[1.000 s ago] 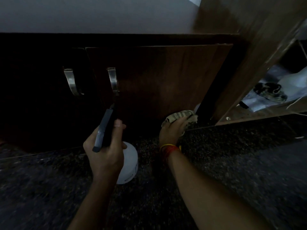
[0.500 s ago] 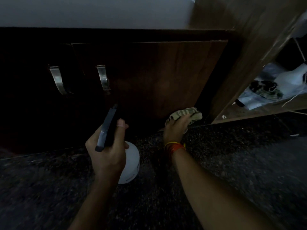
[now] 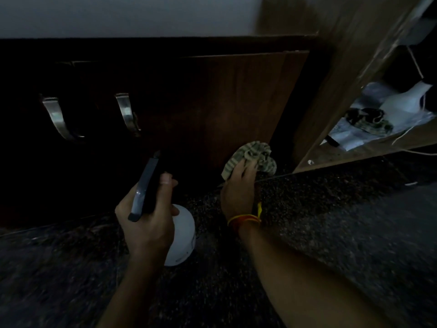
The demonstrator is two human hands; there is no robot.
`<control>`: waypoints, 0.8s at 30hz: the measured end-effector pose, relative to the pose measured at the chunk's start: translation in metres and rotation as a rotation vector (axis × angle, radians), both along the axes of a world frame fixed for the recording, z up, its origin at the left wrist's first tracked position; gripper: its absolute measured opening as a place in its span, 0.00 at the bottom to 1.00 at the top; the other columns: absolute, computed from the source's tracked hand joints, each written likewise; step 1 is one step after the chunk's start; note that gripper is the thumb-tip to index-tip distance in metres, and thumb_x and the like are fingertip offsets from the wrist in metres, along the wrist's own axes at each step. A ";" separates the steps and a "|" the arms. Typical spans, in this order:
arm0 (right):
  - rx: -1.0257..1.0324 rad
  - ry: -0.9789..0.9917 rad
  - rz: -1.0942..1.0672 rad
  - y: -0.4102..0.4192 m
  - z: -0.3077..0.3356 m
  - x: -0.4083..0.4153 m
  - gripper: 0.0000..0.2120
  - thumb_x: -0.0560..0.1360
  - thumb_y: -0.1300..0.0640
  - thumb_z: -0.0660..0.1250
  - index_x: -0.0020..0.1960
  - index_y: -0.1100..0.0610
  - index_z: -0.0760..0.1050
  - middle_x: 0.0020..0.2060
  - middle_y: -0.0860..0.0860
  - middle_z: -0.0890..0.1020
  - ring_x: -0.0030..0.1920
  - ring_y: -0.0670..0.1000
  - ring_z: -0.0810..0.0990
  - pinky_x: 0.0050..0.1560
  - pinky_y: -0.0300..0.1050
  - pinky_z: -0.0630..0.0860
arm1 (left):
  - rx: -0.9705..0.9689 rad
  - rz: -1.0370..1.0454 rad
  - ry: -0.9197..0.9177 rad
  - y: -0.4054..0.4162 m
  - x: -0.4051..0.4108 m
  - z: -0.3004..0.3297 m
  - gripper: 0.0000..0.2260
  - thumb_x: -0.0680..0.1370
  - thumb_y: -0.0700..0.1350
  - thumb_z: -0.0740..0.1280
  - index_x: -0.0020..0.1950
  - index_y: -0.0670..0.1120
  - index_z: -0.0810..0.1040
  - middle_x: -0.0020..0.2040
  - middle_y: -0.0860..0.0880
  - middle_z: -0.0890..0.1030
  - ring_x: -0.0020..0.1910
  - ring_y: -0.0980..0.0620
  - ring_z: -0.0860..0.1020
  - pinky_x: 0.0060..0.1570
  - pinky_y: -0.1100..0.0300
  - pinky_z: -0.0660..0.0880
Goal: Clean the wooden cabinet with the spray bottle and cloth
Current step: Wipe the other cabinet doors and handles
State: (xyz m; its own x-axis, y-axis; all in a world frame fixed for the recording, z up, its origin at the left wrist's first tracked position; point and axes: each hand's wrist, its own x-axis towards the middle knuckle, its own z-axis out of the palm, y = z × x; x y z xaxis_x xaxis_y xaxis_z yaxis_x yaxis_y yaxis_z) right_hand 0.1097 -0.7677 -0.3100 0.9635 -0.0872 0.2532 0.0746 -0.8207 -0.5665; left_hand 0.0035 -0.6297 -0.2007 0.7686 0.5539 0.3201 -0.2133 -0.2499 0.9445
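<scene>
Along the base of the wall, the wooden cabinet point(image 3: 224, 110) fills the view: flat, dark, straight-grained doors, smooth and hard, meeting a speckled stone floor point(image 3: 331, 221). To its right stands an open wooden shelf unit point(image 3: 331, 102) holding crumpled papers and cloth. On the doors' left half sit 2 curved metal handles point(image 3: 126, 114), polished and rigid.

The spray bottle point(image 3: 182, 235) hangs near the floor in front of the right door: a rounded white plastic body, probably light and slightly slick, under a dark, stiff trigger head. The left hand point(image 3: 149, 221) grips it round the neck, thumb up beside the trigger head, which looks the sound place to hold it; the nozzle points at the door.

The cloth point(image 3: 253, 155) is soft, striped and bunched, limp enough to fold into corners. The right hand point(image 3: 238, 185) grips it, fingers curled into the wad, at the door's bottom right corner just above the floor edge. A red and yellow thread band point(image 3: 244, 218) circles that wrist.
</scene>
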 end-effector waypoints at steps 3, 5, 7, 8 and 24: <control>-0.071 -0.177 0.001 -0.002 0.005 0.003 0.24 0.73 0.62 0.51 0.66 0.70 0.63 0.66 0.77 0.62 0.67 0.76 0.62 0.65 0.70 0.64 | -0.030 0.015 -0.006 0.001 0.002 0.003 0.13 0.76 0.58 0.61 0.41 0.51 0.79 0.36 0.53 0.83 0.23 0.50 0.75 0.28 0.57 0.74; -0.065 -0.380 0.000 0.002 0.021 0.011 0.19 0.73 0.65 0.53 0.63 0.66 0.63 0.66 0.77 0.62 0.66 0.74 0.63 0.66 0.68 0.61 | -0.030 0.031 -0.013 0.001 0.004 0.002 0.14 0.76 0.57 0.61 0.41 0.49 0.79 0.36 0.54 0.83 0.23 0.50 0.75 0.28 0.59 0.73; -0.032 -0.492 0.005 0.006 0.032 0.014 0.18 0.73 0.68 0.57 0.62 0.64 0.63 0.66 0.76 0.62 0.67 0.72 0.62 0.67 0.66 0.60 | -0.035 0.030 -0.024 -0.001 0.005 0.000 0.15 0.77 0.56 0.62 0.42 0.46 0.80 0.36 0.55 0.83 0.23 0.50 0.76 0.28 0.61 0.74; -0.035 -0.504 0.006 0.006 0.033 0.015 0.18 0.72 0.68 0.58 0.62 0.64 0.62 0.66 0.77 0.62 0.67 0.73 0.62 0.67 0.66 0.59 | -0.036 0.027 -0.024 -0.002 0.005 0.000 0.15 0.77 0.56 0.62 0.42 0.46 0.80 0.35 0.55 0.83 0.24 0.50 0.76 0.29 0.61 0.74; 0.281 0.137 -0.136 -0.002 -0.006 0.008 0.30 0.79 0.69 0.53 0.74 0.71 0.40 0.75 0.65 0.44 0.73 0.70 0.47 0.72 0.63 0.53 | 0.023 0.026 -0.029 0.001 -0.011 0.006 0.10 0.77 0.57 0.61 0.41 0.56 0.78 0.35 0.52 0.82 0.23 0.51 0.75 0.29 0.55 0.75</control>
State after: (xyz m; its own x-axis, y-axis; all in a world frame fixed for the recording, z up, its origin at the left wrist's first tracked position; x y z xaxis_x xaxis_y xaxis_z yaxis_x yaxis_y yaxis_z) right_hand 0.1175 -0.7692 -0.3157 0.9616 -0.2654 0.0698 -0.1175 -0.6281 -0.7692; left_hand -0.0076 -0.6286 -0.1946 0.7442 0.5658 0.3550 -0.2339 -0.2771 0.9319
